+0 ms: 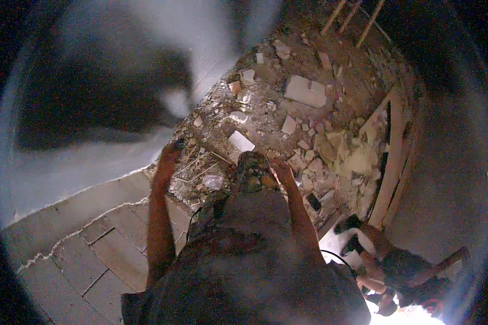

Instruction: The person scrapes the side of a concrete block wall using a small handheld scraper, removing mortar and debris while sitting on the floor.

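Note:
My left arm reaches forward beside the pale wall, and my left hand (171,154) hangs over the edge of the rubble. Something small and dark shows at its fingertips, too dim to name. Close in front of my body is my right hand (281,169), bent at the wrist with fingers that blur into the rubble behind. Whether either hand grips anything is not clear. Between them lie a white rectangular block (241,141) and a crumpled pale piece (213,181) among thin sticks.
Broken masonry and stones cover the ground ahead, with a larger pale slab (305,91) farther off. Long wooden planks (391,162) edge the right side. A co-worker (412,265) is at the lower right by a bright light. Block paving (114,254) lies at the left.

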The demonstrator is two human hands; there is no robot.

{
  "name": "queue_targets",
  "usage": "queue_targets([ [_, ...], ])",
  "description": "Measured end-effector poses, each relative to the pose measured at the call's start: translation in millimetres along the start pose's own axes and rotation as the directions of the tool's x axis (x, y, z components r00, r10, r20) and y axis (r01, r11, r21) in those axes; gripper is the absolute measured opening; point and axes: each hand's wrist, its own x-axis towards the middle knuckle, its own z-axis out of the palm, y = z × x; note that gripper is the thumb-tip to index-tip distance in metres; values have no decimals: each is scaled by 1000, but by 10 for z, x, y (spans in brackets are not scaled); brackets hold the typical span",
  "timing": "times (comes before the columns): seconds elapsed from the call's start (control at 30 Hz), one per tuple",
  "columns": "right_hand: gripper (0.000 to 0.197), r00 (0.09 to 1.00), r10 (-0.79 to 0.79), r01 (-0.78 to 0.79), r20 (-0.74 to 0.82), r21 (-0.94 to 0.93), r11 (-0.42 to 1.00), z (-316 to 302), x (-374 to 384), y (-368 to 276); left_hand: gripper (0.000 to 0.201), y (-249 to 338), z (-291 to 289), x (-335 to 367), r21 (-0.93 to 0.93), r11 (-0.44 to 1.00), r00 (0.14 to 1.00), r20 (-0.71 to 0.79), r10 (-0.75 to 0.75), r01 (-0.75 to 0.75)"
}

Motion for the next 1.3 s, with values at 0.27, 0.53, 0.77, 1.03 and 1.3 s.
queue_targets([
  [0.27,54,564,25,483,825,-354,801,1752,333,-3136,59,-290,761,-275,35,996,984,-153,86,-82],
  [0.53,53,189,429,596,883,-451,664,2874,694,-3542,56,308,300,-269,-646,761,848,-370,-379,58],
  [0.77,39,147,666,717,731,-543,437,3111,973,-4134,64,96,699,393,-706,702,664,-572,-482,-99],
  [1.03,30,241,481,591,843,-520,616,2915,1943,-3669,56,229,955,670,-504,845,438,-809,-391,-176],
  [1.3,34,380,226,-334,897,-95,938,3418,2399,-3704,58,-179,1098,-27,-653,749,348,-732,-586,-112],
])
